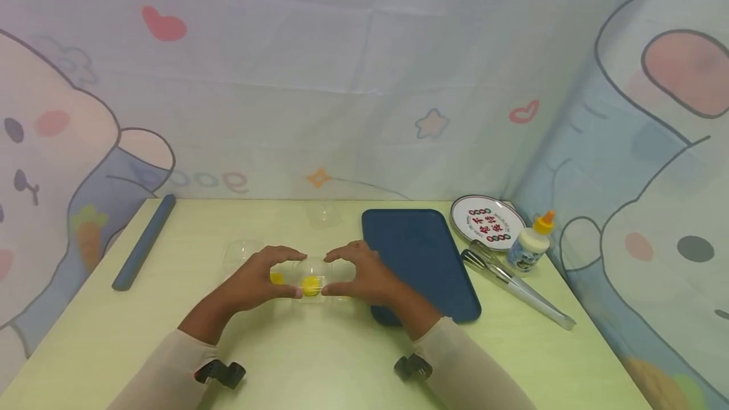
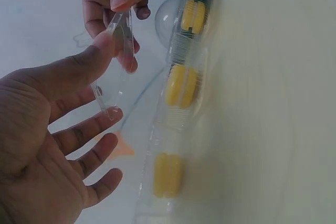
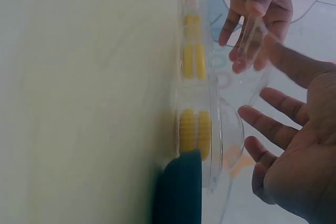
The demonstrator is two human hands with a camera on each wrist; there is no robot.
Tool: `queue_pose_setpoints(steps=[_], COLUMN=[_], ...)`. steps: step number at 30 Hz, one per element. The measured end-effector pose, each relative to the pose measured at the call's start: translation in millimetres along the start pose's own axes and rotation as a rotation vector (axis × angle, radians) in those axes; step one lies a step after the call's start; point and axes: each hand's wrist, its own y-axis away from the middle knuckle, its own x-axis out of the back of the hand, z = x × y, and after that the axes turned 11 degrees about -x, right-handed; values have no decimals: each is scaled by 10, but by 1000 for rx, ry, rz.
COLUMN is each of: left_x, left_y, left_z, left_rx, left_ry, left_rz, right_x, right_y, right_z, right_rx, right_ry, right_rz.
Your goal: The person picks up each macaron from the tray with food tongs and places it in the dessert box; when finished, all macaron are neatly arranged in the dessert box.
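Observation:
A clear plastic lid with a dome is held between both hands by its opposite edges. My left hand pinches its left side between thumb and fingertips, and my right hand pinches the right side likewise. Below the lid, a yellow macaron sits in a clear plastic box. In the left wrist view, the lid is tilted and apart from the row of boxes. More yellow macarons stand in boxes to either side. The right-hand box, with a ribbed macaron, has a domed lid over it.
Other clear domed pieces lie farther back. A dark blue tray is to the right, beside a printed plate, metal tongs and a glue bottle. A grey-blue roll lies at the left edge.

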Motion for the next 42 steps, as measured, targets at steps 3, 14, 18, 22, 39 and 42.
queue_pose_setpoints(steps=[3, 14, 18, 22, 39, 42], left_x=[-36, -116, -129, -142, -204, -216], left_y=[-12, 5, 0, 6, -9, -8], left_z=[-23, -77, -61, -53, -110, -116], left_rx=[-4, 4, 21, 43, 18, 18], left_ry=[-11, -114, -136, -148, -181, -196], left_rz=[2, -2, -10, -24, -8, -4], right_x=[-16, -116, -133, -157, -222, -228], right_y=[2, -43, -43, -46, -63, -64], right_z=[9, 27, 24, 40, 103, 97], right_rx=[-7, 4, -1, -2, 22, 20], right_ry=[38, 196, 188, 200, 272, 287], right_rz=[6, 14, 5, 4, 41, 40])
